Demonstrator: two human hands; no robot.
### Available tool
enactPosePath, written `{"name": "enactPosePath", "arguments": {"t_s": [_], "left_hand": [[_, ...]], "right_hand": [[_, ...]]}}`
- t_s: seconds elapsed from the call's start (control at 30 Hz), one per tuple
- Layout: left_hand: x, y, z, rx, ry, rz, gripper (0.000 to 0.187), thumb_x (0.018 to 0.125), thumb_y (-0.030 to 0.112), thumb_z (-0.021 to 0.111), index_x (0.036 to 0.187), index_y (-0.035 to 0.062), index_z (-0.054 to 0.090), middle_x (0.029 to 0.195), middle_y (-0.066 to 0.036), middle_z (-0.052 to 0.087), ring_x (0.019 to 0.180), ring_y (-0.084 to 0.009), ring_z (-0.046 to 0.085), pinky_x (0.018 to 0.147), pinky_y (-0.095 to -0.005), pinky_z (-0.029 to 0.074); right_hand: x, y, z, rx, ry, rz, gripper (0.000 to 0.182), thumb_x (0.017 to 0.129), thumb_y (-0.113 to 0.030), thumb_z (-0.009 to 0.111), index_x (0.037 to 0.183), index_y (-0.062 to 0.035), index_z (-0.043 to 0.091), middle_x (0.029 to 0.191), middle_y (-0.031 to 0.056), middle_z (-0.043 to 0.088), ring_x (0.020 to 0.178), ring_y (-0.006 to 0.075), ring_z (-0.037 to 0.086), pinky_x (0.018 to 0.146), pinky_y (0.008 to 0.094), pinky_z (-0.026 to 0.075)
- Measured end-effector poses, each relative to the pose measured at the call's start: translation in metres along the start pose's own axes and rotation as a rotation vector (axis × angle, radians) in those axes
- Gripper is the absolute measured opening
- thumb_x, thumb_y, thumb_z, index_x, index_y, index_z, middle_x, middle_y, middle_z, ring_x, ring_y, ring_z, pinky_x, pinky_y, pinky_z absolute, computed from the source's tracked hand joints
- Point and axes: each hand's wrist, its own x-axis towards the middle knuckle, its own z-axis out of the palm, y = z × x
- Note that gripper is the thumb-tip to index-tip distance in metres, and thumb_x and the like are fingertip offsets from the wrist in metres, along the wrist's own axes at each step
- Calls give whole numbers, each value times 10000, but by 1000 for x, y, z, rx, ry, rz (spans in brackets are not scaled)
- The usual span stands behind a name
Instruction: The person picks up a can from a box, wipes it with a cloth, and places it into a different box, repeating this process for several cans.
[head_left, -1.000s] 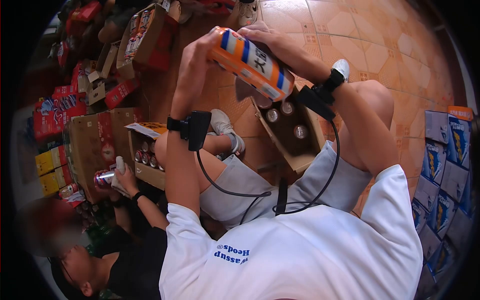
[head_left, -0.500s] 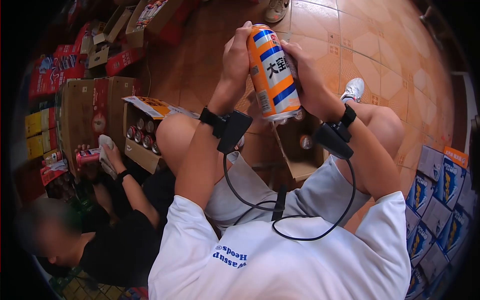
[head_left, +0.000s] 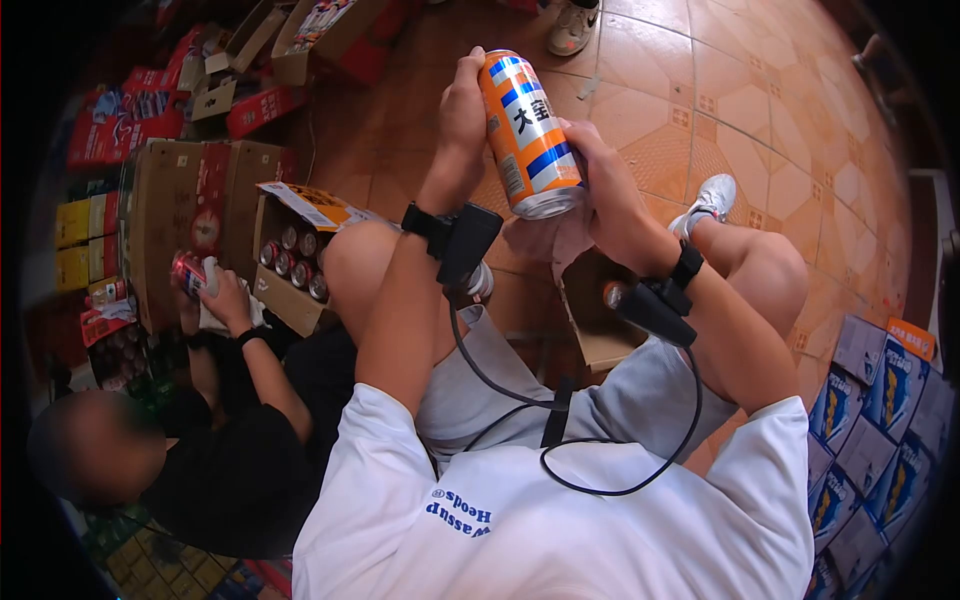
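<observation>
A tall orange, blue and silver drink can (head_left: 530,130) is held up in front of me, its silver bottom end tilted toward my body. My left hand (head_left: 462,125) is closed around its left side near the top end. On the other side, my right hand (head_left: 612,195) presses a pale pinkish cloth (head_left: 548,240) against the lower part of the can; its thumb shows, while most fingers are hidden behind. Below that hand, between my knees, stands an open cardboard box (head_left: 600,325) with a can inside, partly covered by my wrist device (head_left: 650,312).
An open carton of cans (head_left: 290,262) stands beside my left knee. At left a co-worker in black holds a red can (head_left: 188,272) and a white cloth. Cardboard boxes (head_left: 165,235) are stacked behind. Blue-and-white cartons (head_left: 875,420) stand at right. A shoe (head_left: 572,28) is ahead.
The can has shifted slightly left and shows more of its bottom end. My right hand has slid down toward that end, and the cloth now shows beneath it. The co-worker's can has been raised.
</observation>
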Motion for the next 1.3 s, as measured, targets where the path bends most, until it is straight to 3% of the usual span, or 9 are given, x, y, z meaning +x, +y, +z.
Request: {"name": "enactPosePath", "arguments": {"t_s": [0.23,0.47,0.67,0.73,0.83,0.97,1.1,1.23,1.3], "left_hand": [[-5,-4,13,12,-28,-27,532,1013,583,441,1071,81,611,880,-78,712,768,-170,735,711,-327,632],[1,-10,12,-76,-97,-55,511,1033,538,415,1050,76,630,843,-67,712,721,-163,723,692,-319,626],[-5,-6,16,-115,-139,-42,526,1036,545,398,1047,75,635,852,-72,720,706,-169,725,674,-319,629],[-5,-6,18,-114,-133,-45,527,1037,544,397,1051,74,634,854,-72,722,708,-169,727,672,-318,629],[1,-10,17,-177,-113,-74,504,1044,526,393,1044,80,629,842,-67,717,692,-160,720,669,-310,627],[-1,-15,16,-113,-73,67,459,1050,502,412,1023,94,621,834,-53,700,692,-138,708,664,-293,618],[-12,-8,16,-95,26,108,441,1053,432,446,963,62,668,826,-52,686,732,-122,674,673,-280,541],[-6,-9,4,-188,60,153,447,1046,420,481,944,33,682,830,-44,680,750,-122,649,690,-278,517],[-6,-6,3,48,238,223,468,1027,425,527,918,2,696,848,-43,683,767,-130,625,703,-284,496]], "right_hand": [[-6,-5,-2,-34,45,31,410,1036,-428,492,1189,-48,522,986,171,682,713,283,708,595,413,585],[2,-3,-10,-30,56,106,419,1034,-431,471,1172,-40,530,899,169,681,724,283,710,585,401,579],[6,-6,-7,-36,107,-55,420,1011,-389,540,1116,9,617,893,129,680,731,221,705,637,337,565],[15,-10,-11,-262,75,-319,384,989,-348,594,1087,18,660,922,106,684,751,191,697,669,318,559],[19,-16,-3,-201,124,-337,357,967,-314,635,1082,21,676,911,103,691,774,178,691,694,309,548],[41,-16,-6,-277,110,-452,339,956,-296,660,1091,14,680,911,108,713,809,173,698,721,313,554],[47,-20,-1,-608,154,-618,320,938,-311,682,1071,-21,701,940,131,747,836,209,718,777,342,570],[34,-24,5,-812,-64,-820,279,879,-259,725,1026,-24,696,922,178,720,828,311,709,762,394,560],[25,-25,5,-935,-145,-912,269,852,-238,740,1009,-26,690,920,192,705,831,350,695,761,411,553]]}}
